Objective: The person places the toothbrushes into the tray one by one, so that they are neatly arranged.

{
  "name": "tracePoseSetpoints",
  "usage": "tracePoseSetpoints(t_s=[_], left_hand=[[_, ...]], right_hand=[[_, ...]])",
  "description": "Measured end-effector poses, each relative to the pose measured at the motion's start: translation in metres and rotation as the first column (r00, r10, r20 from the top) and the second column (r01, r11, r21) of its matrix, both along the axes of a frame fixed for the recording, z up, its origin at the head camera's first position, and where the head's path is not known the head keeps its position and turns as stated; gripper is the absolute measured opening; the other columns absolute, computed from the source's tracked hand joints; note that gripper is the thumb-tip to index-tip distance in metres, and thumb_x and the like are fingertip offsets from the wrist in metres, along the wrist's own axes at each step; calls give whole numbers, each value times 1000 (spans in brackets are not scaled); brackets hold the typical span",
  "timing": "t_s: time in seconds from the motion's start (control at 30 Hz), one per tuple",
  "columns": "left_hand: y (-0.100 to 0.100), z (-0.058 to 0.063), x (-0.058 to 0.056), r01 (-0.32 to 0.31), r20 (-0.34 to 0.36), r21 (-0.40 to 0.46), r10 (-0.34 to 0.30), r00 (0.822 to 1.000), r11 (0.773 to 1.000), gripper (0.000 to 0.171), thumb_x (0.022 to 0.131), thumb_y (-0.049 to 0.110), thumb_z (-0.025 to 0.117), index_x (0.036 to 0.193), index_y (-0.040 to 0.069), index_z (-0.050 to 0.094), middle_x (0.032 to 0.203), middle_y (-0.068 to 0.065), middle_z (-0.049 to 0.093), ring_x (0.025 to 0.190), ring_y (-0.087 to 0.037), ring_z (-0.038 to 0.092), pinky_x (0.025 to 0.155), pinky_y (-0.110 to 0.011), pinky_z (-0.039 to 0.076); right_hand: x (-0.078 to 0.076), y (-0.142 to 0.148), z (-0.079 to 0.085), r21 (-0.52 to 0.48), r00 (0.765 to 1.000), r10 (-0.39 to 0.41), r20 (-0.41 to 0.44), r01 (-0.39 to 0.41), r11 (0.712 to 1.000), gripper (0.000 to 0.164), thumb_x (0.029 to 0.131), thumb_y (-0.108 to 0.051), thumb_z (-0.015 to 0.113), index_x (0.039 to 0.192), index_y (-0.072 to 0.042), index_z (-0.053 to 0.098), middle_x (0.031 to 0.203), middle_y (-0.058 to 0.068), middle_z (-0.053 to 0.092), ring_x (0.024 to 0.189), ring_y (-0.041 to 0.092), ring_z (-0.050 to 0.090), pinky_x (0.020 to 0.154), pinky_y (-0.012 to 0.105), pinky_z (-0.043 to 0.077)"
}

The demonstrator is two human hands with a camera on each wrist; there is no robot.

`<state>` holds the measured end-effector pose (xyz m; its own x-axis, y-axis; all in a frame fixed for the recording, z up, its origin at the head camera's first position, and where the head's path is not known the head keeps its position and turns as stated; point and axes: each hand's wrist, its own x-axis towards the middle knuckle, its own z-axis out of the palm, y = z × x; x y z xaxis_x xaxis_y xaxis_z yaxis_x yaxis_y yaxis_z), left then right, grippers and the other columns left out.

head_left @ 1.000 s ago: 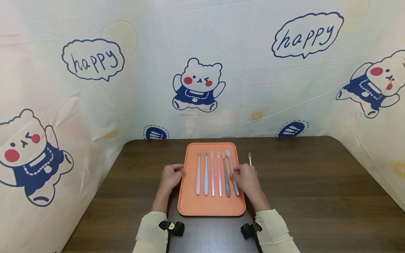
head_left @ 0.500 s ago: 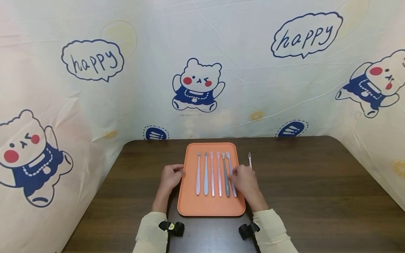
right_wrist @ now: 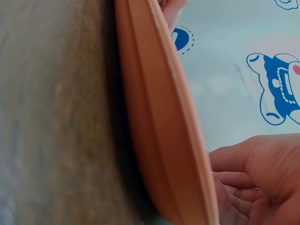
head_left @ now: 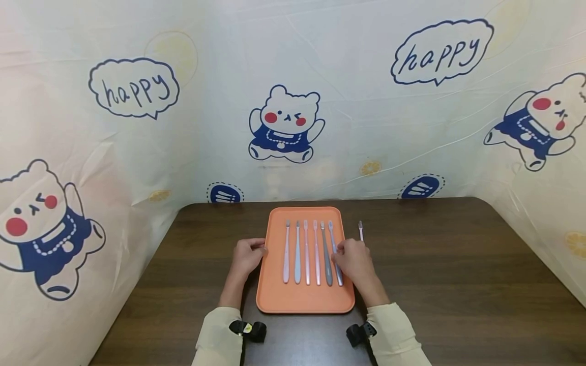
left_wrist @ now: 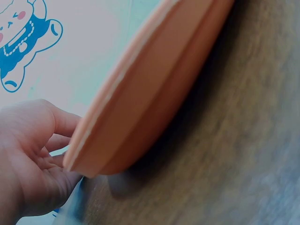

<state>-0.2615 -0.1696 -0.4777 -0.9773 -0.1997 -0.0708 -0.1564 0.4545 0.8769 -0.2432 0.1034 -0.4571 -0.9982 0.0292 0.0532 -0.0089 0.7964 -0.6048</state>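
An orange tray (head_left: 304,300) bears a row of several toothbrushes, heads toward the far side. From left, they include a lilac one, a light blue toothbrush (head_left: 297,259), two pink ones and a dark grey toothbrush (head_left: 327,264). My left hand (head_left: 247,255) holds the tray's left rim, fingers bent at the edge; the left wrist view shows them at the orange wall (left_wrist: 136,98). Over the tray's right rim, my right hand (head_left: 354,259) pinches the handle of the rightmost, bluish toothbrush (head_left: 339,277), covering part of it. In the right wrist view the tray wall (right_wrist: 159,112) hides these fingertips.
Another pinkish toothbrush (head_left: 360,231) lies on the brown wooden table (head_left: 435,274) just beyond my right hand, its lower part hidden. A printed cloth (head_left: 206,101) with bears and lettering encloses the table's back and sides.
The rightmost toothbrush has swung from a slant to lie nearly parallel beside the grey one, its lower end shifting left. My right hand moved slightly left with it; the left hand stayed put.
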Motion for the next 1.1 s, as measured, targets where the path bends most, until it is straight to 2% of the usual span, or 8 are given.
tracePoseSetpoints(t_s=[0.13,0.37,0.67,0.87,1.1], left_hand=[[0,0,0,-3,6,-2,3,1000,1000,35,90,5,64,123,-3,71,115,-22,72,104,-30,68,82,-34,59],[1,1,0,2,7,-3,-2,1000,1000,36,90,5,64,124,-4,70,116,-22,71,105,-30,68,85,-37,59],[1,0,-2,4,1,-4,-4,1000,1000,35,89,4,64,122,-4,71,115,-22,72,104,-29,67,82,-34,58],[0,-2,-2,0,12,-5,0,1000,1000,35,90,5,64,123,-3,71,115,-21,72,103,-28,67,83,-34,58],[0,-2,-2,-4,21,-3,4,1000,1000,35,90,6,64,124,-2,71,116,-21,71,103,-27,66,84,-34,58]], right_hand=[[1,0,1,5,1000,-5,18,5,1000,17,87,-10,74,99,1,77,73,7,68,61,14,60,54,27,50],[1,1,3,0,1000,4,19,-4,1000,12,87,-10,75,93,0,77,67,6,66,58,13,59,52,26,48],[1,2,3,-10,1000,-2,31,2,1000,16,87,-12,75,96,1,77,71,7,68,60,13,60,53,26,50],[0,7,2,-52,1000,3,31,-1,999,18,88,-12,73,100,1,77,80,8,73,66,13,63,59,28,54],[-1,16,0,-145,998,36,44,-29,989,24,91,-13,71,110,2,75,87,10,74,72,14,64,64,29,55]])
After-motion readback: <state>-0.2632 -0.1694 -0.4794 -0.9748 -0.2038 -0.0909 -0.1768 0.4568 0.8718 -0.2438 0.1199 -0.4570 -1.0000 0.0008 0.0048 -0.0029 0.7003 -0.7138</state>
